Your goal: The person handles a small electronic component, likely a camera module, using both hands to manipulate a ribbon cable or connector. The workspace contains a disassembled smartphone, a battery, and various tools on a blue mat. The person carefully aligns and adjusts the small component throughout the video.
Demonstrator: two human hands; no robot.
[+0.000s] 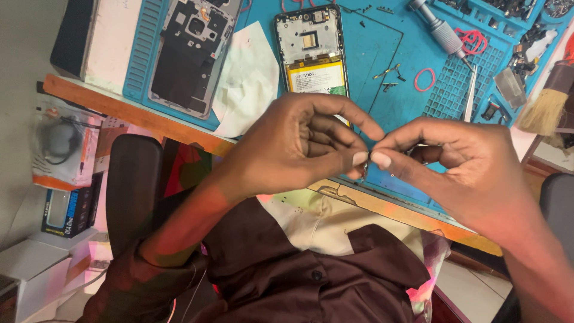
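Pinching a tiny part [369,157] between both thumbs and forefingers right now, held up in the air just over the near edge of the desk [149,116]. The left hand [299,146] is curled closed with thumb and fingertip nipping one side of the part, the right hand [454,161] is doing the same from the other side, and the two sets of fingertips are touching. The part is too small to make out properly; it looks dark and metallic, maybe a little bracket or clip.

As for progress, I'd say it's somewhere mid-teardown. The phone [311,54] lies on the blue mat [371,60] with its back already off, yellow battery and board frame exposed. The back cover [191,51] sits apart to the left, next to a sheet of white paper [248,81]. A few loose screws and small bits [390,75] lie scattered on the mat, and a screwdriver [439,30] and tweezers [471,90] rest off to the right, near a brush [547,104].

So opening up looks done; the battery is still in the phone, and nothing looks put back together yet.
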